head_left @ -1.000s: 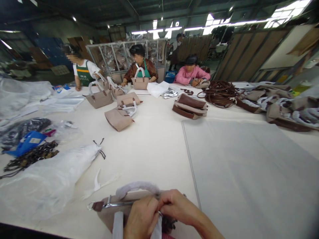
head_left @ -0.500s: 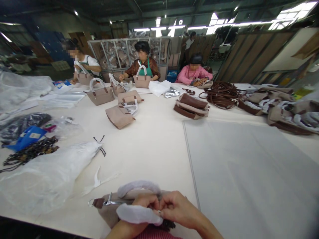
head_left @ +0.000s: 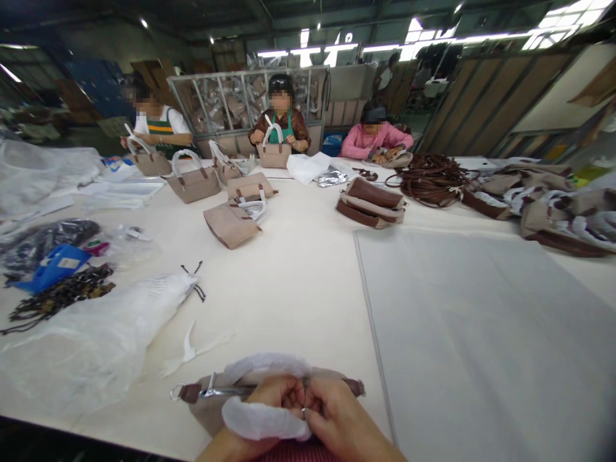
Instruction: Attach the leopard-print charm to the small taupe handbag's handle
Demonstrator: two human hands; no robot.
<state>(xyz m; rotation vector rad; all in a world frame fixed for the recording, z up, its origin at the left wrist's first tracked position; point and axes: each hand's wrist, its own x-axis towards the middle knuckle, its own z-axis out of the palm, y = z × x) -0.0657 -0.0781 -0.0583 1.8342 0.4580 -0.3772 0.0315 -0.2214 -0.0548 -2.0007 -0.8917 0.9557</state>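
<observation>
A beige handbag [head_left: 209, 410] with brown end tabs and a zipper lies at the near edge of the table, partly under my arms. Its two handles are wrapped in white material; the nearer wrapped handle [head_left: 262, 420] crosses my left wrist. My left hand [head_left: 283, 393] and my right hand [head_left: 325, 407] meet over the middle of the bag, fingers pinched together. A small shiny metal piece shows between the fingertips; the rest of what they grip is hidden.
A clear plastic bag [head_left: 96, 340] and white scraps [head_left: 190, 346] lie left. A grey sheet [head_left: 481, 333] covers the right side. Farther back are beige handbags [head_left: 231, 224], a brown-trimmed bag [head_left: 370, 204] and coiled brown straps [head_left: 433, 179]. Three people sit across the table.
My right hand has shifted slightly left and nearer, uncovering the bag's right end tab. The dark strands below my hands are now out of sight. Across the table, the people's hands and bags have moved.
</observation>
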